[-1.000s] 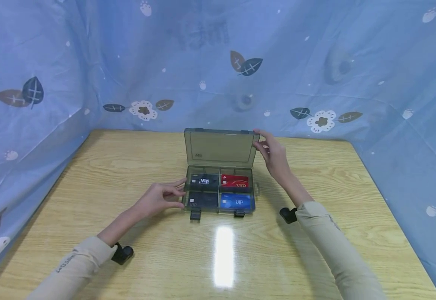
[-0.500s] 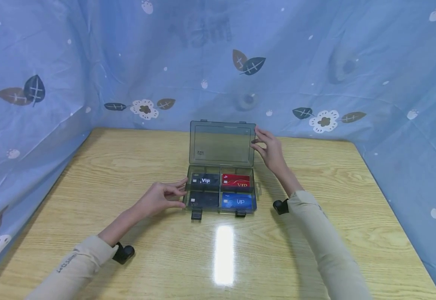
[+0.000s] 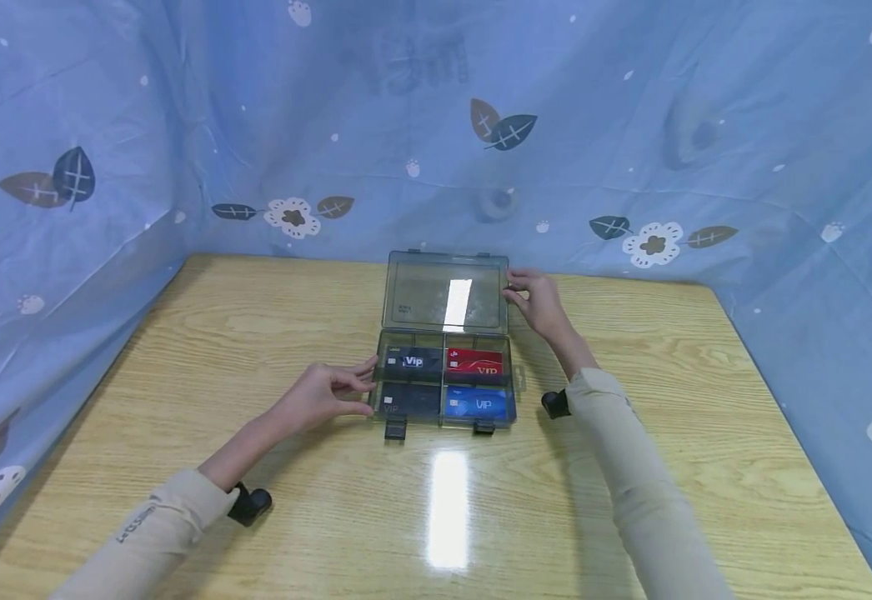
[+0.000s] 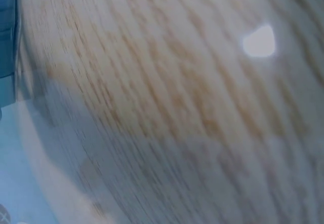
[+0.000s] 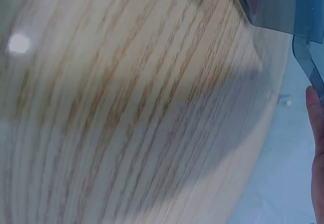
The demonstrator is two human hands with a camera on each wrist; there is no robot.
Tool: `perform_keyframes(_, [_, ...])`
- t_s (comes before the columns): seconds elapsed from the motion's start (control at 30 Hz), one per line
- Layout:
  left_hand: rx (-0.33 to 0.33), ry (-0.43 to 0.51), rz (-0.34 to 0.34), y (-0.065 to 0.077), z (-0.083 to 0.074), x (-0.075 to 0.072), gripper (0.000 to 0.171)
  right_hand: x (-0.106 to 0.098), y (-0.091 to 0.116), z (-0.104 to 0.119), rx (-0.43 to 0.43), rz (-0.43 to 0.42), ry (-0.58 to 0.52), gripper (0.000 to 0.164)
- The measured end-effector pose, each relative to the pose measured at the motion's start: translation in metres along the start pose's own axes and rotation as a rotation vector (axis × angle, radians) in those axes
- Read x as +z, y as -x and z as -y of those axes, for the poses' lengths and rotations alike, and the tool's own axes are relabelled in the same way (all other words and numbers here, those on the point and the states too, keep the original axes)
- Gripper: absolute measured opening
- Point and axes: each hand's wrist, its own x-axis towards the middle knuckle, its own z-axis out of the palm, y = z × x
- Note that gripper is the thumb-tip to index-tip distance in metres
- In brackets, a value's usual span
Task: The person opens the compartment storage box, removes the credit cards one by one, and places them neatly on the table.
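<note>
A translucent grey plastic storage box point(image 3: 436, 422) lies on the table with its lid point(image 3: 428, 287) raised and tilted back. Each compartment shows a card: a black Vip card point(image 3: 421, 353), a red one point(image 3: 475, 357), a dark one point(image 3: 417, 402) and a blue one point(image 3: 475, 403). My left hand point(image 3: 308, 400) rests fingertips and thumb against the box's left side. My right hand point(image 3: 543, 307) pinches the lid's right edge between thumb and fingers. In the right wrist view a finger point(image 5: 316, 127) lies along the lid's edge. The left wrist view does not show the left hand.
Two dark latches point(image 3: 395, 428) hang off the front of the box. The wood-grain table point(image 3: 346, 517) carries a bright light reflection. Blue patterned cloth point(image 3: 436, 125) stands around its back and sides.
The lid has swung further back, away from the person, with the right hand gripping its edge and moving along. The left hand stays at the box's left side.
</note>
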Motion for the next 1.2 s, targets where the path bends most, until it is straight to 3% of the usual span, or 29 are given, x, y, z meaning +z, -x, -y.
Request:
perform_keyframes(0.63, [-0.017, 0.000, -0.004, 0.0002, -0.0037, -0.0001, 0.026, 0.0050, -0.0041, 0.0015, 0.165, 0.220, 0.024, 0.019])
perform_keyframes(1.0, [-0.021, -0.052, 0.000, -0.0006, -0.0055, 0.0001, 0.026, 0.0054, -0.0038, 0.0016, 0.187, 0.255, 0.062, 0.018])
perform_keyframes(1.2, [-0.021, -0.016, 0.009, -0.0010, -0.0044, 0.0000, 0.025, 0.0066, -0.0045, 0.0025, 0.243, 0.291, 0.042, 0.019])
